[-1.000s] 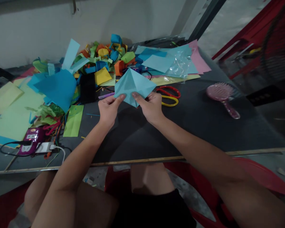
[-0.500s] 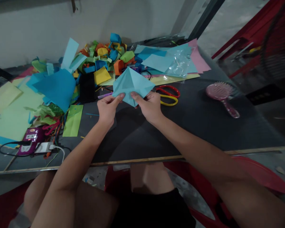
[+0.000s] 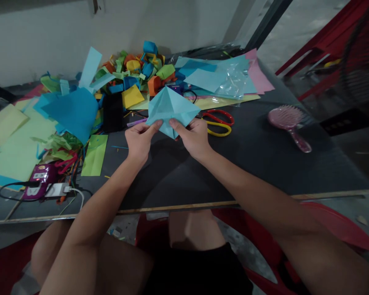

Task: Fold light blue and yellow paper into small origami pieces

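Observation:
A light blue sheet of folded paper (image 3: 175, 107), creased into a pointed, diamond-like shape, is held up above the dark table. My left hand (image 3: 141, 139) pinches its lower left edge, thumb on top. At the lower right, my right hand (image 3: 194, 137) pinches the same paper, its thumb close to the left one. The fingers behind the paper are hidden. Just right of my right hand lie scissors (image 3: 219, 128) with red and yellow handles, their blades out of sight. A purple pen-like stick (image 3: 135, 122) is partly covered near my left hand.
Behind the hands is a heap of coloured paper pieces (image 3: 132, 67). Blue sheets and a plastic sleeve (image 3: 232, 82) lie at the back right. A pink hairbrush (image 3: 290, 121) rests on the right. At left are blue paper (image 3: 75, 112), a green strip (image 3: 94, 155) and a purple power strip (image 3: 43, 180).
Almost nothing differs. Both hands keep their pinch on the blue paper, whose left corner has shifted very slightly; the view itself has moved a little.

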The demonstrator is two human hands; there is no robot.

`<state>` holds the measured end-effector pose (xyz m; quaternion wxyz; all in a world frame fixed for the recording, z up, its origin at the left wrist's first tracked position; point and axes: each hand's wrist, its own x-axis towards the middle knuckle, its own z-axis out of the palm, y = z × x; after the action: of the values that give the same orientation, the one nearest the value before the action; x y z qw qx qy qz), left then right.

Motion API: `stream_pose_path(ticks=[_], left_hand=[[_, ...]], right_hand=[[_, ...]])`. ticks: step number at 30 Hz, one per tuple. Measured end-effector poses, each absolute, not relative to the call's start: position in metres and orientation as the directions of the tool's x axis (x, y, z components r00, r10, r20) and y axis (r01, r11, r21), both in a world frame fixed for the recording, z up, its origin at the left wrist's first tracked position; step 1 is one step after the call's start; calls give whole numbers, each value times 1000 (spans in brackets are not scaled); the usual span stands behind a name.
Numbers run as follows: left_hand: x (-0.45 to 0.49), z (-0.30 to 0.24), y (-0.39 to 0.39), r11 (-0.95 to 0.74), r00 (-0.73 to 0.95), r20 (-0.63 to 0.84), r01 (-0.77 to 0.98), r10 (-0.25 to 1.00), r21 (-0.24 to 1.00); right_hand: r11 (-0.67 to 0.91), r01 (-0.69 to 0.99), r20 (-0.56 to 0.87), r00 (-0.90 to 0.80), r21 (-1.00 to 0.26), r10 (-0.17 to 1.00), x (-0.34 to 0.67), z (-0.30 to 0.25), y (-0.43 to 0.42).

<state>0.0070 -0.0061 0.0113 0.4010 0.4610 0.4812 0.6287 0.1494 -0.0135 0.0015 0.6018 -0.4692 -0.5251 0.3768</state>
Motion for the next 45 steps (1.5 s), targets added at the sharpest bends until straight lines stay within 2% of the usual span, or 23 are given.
stream_pose_path(ticks=[7, 16, 24, 29, 33, 37, 45], left_hand=[[7, 11, -6, -262, -204, 250, -33, 947, 965], [4, 8, -5, -313, -139, 310, 1, 941, 950], [3, 5, -3, -329, -122, 321, -55, 939, 943], [4, 3, -4, -269, -60, 265, -85, 962, 959], [5, 8, -6, -199, -69, 192, -108, 979, 974], [5, 9, -6, -183, -93, 172, -131, 981, 974], [0, 6, -4, -226, -11, 227, -161, 974, 961]], right_hand=[[312, 89, 324, 209, -946, 923, 150, 5, -15], [374, 71, 380, 223, -925, 898, 152, 3, -12], [354, -23, 343, 196, -935, 919, 153, -4, -9], [304, -109, 274, 231, -946, 934, 151, -5, -7], [236, -99, 210, 221, -967, 952, 150, -4, -7], [234, -90, 210, 224, -968, 952, 150, -5, -6], [252, -100, 223, 232, -963, 947, 151, -6, -5]])
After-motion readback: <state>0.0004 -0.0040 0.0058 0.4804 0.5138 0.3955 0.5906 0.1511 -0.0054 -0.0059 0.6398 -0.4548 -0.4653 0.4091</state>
